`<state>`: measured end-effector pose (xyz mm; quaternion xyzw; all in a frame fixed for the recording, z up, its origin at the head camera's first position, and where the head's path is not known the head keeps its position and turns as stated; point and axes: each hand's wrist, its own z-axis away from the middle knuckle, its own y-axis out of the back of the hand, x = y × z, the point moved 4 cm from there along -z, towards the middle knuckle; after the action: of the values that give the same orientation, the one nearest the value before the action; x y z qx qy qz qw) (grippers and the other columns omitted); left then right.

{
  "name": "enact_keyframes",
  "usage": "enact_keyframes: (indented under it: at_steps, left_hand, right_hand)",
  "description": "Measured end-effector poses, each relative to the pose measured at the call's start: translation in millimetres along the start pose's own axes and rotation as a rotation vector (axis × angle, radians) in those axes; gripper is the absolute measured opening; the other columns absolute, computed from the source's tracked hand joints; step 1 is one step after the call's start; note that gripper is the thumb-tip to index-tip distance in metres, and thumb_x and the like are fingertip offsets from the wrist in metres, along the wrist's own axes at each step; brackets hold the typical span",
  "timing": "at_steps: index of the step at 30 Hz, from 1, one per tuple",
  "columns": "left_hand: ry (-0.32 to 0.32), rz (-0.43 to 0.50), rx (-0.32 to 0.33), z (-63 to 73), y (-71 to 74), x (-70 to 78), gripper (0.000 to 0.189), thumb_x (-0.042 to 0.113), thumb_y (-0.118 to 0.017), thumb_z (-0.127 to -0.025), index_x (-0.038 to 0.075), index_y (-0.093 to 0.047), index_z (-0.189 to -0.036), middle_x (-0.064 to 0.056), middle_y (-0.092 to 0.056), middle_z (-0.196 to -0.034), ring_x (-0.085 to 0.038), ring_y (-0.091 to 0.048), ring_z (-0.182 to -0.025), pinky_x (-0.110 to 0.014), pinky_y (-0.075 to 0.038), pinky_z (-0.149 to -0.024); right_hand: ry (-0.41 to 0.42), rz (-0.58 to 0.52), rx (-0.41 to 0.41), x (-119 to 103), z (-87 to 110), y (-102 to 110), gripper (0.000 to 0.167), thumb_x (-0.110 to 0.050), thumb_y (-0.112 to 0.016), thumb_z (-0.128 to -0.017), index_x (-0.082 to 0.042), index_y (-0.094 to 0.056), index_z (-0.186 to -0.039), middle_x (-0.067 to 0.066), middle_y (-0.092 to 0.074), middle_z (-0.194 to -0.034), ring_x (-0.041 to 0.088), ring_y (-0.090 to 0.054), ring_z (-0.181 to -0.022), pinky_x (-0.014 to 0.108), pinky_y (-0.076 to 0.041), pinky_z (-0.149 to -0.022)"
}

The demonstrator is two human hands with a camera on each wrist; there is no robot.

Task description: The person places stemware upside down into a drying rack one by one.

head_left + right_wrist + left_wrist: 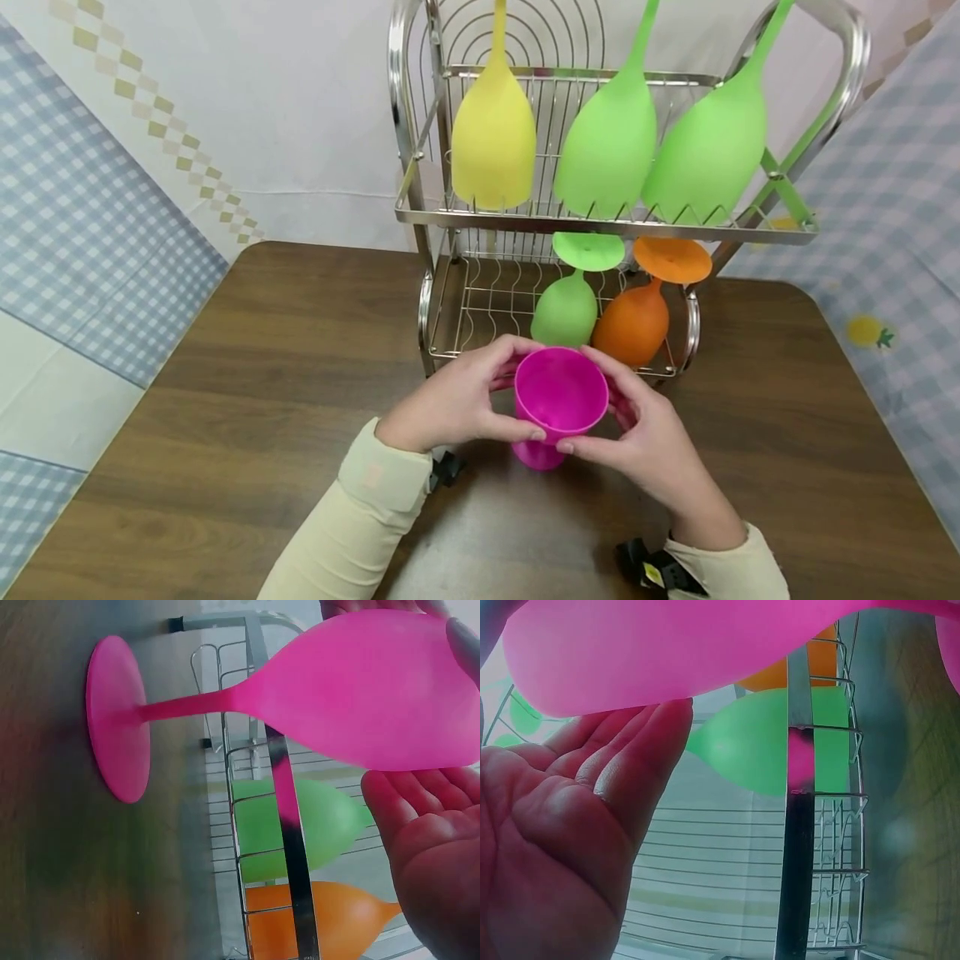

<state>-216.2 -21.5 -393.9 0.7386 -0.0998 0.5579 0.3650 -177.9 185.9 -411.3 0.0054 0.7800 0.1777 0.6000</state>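
A bright pink wine goblet (561,387) is upright between both hands, in front of the rack. My left hand (480,396) holds the bowl from the left, thumb at the near side and fingers behind. From the right, my right hand (637,421) grips the same bowl with its thumb near the rim. The right wrist view shows the goblet's stem and round foot (118,720) below the hands; whether the foot touches the table I cannot tell. In the left wrist view the left fingers (641,761) lie against the pink bowl.
A two-tier metal dish rack (600,223) stands at the back. On its upper tier are an upside-down yellow goblet (493,137) and two green ones (609,142). The lower tier holds an upside-down green goblet (564,310) and an orange one (633,321). A wooden table (247,400) lies underneath.
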Motion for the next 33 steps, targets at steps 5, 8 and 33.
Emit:
enact_keyframes:
  at_steps: [5,8,33]
  left_hand:
    - [-0.006,-0.016,0.006,0.5,-0.1,1.0,0.075,0.022,-0.090,-0.076,0.013,-0.051,-0.139,0.005,-0.061,-0.133,-0.008,-0.057,-0.125,-0.025,-0.048,-0.104]
    - [-0.019,-0.024,0.022,2.2,3.3,2.2,0.079,0.026,-0.090,-0.075,0.013,-0.050,-0.142,0.005,-0.060,-0.136,-0.008,-0.056,-0.127,-0.025,-0.046,-0.107]
    - [0.321,-0.446,0.661,20.4,86.3,-46.9,0.029,0.020,-0.067,-0.098,0.005,-0.067,-0.123,-0.011,-0.076,-0.103,-0.024,-0.074,-0.087,-0.042,-0.059,-0.075]
  right_hand:
    - [0.018,-0.006,0.014,0,0.7,-1,0.089,0.004,-0.090,-0.069,-0.009,-0.049,-0.147,0.009,-0.059,-0.136,0.021,-0.060,-0.118,0.025,-0.054,-0.097]
    - [0.026,-0.001,0.016,-1,0.8,-1,0.089,0.004,-0.090,-0.068,-0.011,-0.049,-0.146,0.009,-0.059,-0.136,0.022,-0.060,-0.118,0.025,-0.054,-0.097]
    - [0.001,0.078,0.028,-7,1.5,4,0.091,-0.003,-0.094,-0.066,-0.012,-0.051,-0.146,0.005,-0.060,-0.136,0.021,-0.060,-0.119,0.021,-0.052,-0.097]
